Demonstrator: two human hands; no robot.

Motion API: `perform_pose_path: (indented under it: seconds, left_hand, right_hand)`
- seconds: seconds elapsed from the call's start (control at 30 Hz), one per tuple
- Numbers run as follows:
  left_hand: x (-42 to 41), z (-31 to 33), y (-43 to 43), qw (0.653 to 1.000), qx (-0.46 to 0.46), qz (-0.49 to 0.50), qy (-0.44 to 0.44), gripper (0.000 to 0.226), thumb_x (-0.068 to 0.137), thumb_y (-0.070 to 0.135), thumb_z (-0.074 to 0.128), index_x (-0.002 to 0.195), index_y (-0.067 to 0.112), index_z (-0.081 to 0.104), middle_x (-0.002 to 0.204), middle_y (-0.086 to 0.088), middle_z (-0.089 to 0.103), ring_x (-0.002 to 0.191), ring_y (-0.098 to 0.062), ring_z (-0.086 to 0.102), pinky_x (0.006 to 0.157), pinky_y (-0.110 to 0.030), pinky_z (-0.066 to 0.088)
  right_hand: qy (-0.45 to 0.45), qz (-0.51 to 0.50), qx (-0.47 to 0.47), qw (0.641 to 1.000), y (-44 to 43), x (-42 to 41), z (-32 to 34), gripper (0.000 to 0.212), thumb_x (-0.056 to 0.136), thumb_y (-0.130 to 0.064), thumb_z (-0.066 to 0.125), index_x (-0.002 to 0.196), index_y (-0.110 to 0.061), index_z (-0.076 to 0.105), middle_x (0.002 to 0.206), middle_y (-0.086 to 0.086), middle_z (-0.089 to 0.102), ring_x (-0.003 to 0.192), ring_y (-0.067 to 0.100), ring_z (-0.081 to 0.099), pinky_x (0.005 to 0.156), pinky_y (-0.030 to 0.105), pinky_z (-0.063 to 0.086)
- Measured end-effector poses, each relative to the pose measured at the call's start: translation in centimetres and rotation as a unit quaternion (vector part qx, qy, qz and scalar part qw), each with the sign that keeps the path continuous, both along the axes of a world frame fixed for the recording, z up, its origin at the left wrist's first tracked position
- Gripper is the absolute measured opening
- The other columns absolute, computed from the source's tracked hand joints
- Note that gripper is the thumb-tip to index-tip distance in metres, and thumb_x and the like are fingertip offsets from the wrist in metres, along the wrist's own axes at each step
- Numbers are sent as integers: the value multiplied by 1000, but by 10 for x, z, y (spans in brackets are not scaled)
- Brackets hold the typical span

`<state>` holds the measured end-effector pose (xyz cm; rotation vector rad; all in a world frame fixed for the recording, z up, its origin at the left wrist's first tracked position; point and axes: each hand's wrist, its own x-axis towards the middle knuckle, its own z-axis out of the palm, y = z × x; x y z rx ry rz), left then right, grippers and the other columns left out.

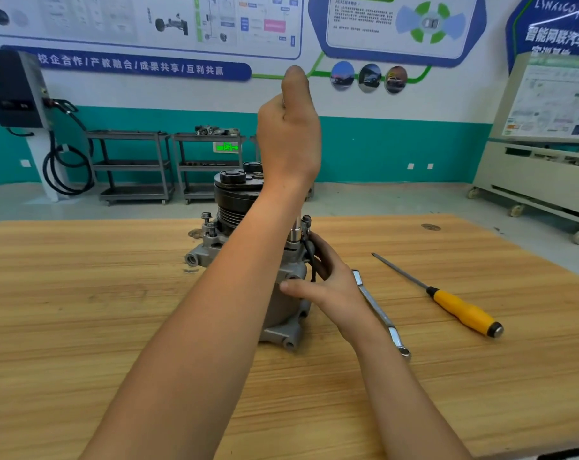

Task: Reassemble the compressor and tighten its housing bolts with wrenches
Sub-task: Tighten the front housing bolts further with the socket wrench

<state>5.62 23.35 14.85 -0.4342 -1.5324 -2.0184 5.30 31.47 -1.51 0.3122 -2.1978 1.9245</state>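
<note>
Currently the compressor [283,310] is standing upright near the middle of the wooden desk [82,293], with its grey housing sitting on the wood and its black grooved pulley [235,197] facing up. The left hand [288,137] is hovering high above the unit, seen from the back with the thumb pointing up. Its fingers are curling round the top of a socket wrench [295,231], of which only a sliver of metal at the hand's edge and the lower shaft with its socket are showing. That socket is sitting down on the right side of the housing's top flange, just beside the right bolt [306,220], which is sticking up there; whatever lies under the socket is hidden. The left bolts [208,218] are standing proud on the opposite side of the flange. The right hand [331,283] is gripping the housing's right flank, the thumb pressing on the grey metal and the fingers wrapping round the side over a black cable [313,260]. A ring spanner [377,310] is lying on the desk just beside that wrist. A yellow-handled screwdriver [460,310] is lying farther right, well apart from the compressor. Metal carts [132,167] are standing against the far teal wall.
</note>
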Motion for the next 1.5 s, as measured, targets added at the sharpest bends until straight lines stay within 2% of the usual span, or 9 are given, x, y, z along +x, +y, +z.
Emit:
perform_pose_path:
  seconds: [0.33,0.43,0.53,0.63,0.77,0.97,1.1,1.23,1.5]
  left_hand:
    - [3,-3,4,996,-78,-26,28,43,100,28,36,60,13,35,54,-5,23,49,-16,18,54,-38,12]
    - [5,-3,-2,991,-128,-9,30,41,100,33,34,71,8,46,56,-10,36,50,-20,33,51,-35,27]
    - [8,-7,1,977,-199,70,34,44,99,41,31,68,14,43,67,-11,57,67,-28,59,69,-42,51]
    - [11,-16,8,976,-162,127,72,29,99,39,36,81,17,42,67,-2,57,69,-27,63,67,-46,51]
    - [6,-19,15,982,-90,135,99,31,99,31,41,71,19,38,53,9,43,47,-3,45,48,-26,36]
    - [1,-11,20,992,-65,90,52,51,99,37,39,52,22,25,34,11,31,39,-6,29,42,-21,18]
    - [0,-6,13,994,-89,42,41,57,99,38,38,49,21,18,36,9,18,39,-9,17,44,-26,11]
    - [1,-2,6,995,-93,-21,19,51,100,29,37,53,20,19,48,5,16,44,-12,11,51,-31,9]
    - [0,-1,-6,986,-88,-141,-7,40,98,29,36,61,21,24,54,0,14,43,-12,9,43,-20,9]
  right_hand:
    - [-6,-7,12,1000,-1,2,1,98,50,-33,81,137,-38,36,122,-27,45,118,-2,41,88,15,38]
    - [-9,-6,8,1000,-3,2,2,91,47,-35,81,126,-45,37,115,-35,45,112,-7,43,84,12,38]
    - [-4,-2,3,1000,-3,3,2,94,43,-38,81,128,-42,41,122,-31,48,116,-5,45,90,16,41]
    - [3,0,8,1000,-5,6,3,104,41,-46,77,138,-31,41,135,-17,49,124,1,45,101,27,44]
    - [2,-5,20,1000,-6,8,5,104,43,-48,76,139,-28,41,137,-13,49,127,5,45,105,34,43]
    - [4,-4,13,1000,-7,7,4,107,43,-49,75,141,-30,37,139,-15,47,128,4,43,104,31,42]
    - [4,-8,6,1000,-7,7,2,110,40,-48,77,141,-32,37,139,-16,45,128,5,42,105,34,41]
    - [-4,-6,-1,1000,-6,5,1,94,42,-41,81,125,-46,38,125,-26,46,123,2,42,104,32,40]
    - [5,7,-12,1000,-5,2,0,91,42,-39,81,122,-48,38,121,-31,47,116,-6,45,94,20,43]
